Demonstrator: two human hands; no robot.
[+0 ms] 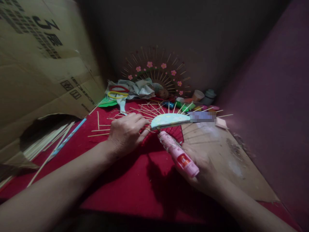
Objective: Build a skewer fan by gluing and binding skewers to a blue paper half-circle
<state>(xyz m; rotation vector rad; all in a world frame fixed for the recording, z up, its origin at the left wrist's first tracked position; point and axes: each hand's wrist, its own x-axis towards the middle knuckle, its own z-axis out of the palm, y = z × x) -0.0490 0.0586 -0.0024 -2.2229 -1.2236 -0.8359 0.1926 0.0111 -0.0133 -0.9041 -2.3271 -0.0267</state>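
pale-blue half-round fan piece [169, 120] with thin radiating wooden sticks [169, 108] held above red cloth [116, 193], left hand [127, 132] pinching its left end, right hand [201, 166] wrapped round pink plastic glue gun [177, 151], nozzle [158, 129] at the piece's near edge, contact unclear. beyond it, red and yellow scissor handles [118, 92] on crumpled whitish sheet [143, 88]; farthest, dark fan with pink flowers [149, 64] upright by dark wall [193, 35].

Pink plastic glue gun [177, 153] in right hand [199, 166]; its tip is just beside the pale-blue half-round piece with radiating wooden sticks [169, 120], at the left hand [127, 132]. Brown cardboard box [48, 96]: left of left hand. Red-and-yellow scissor handles [118, 92], crumpled pale sheet [142, 88]: beyond left hand. Pink-flowered stick fan [163, 65]: behind both. Flat brown cardboard [243, 174]: right of right hand, on red-covered table [120, 190].
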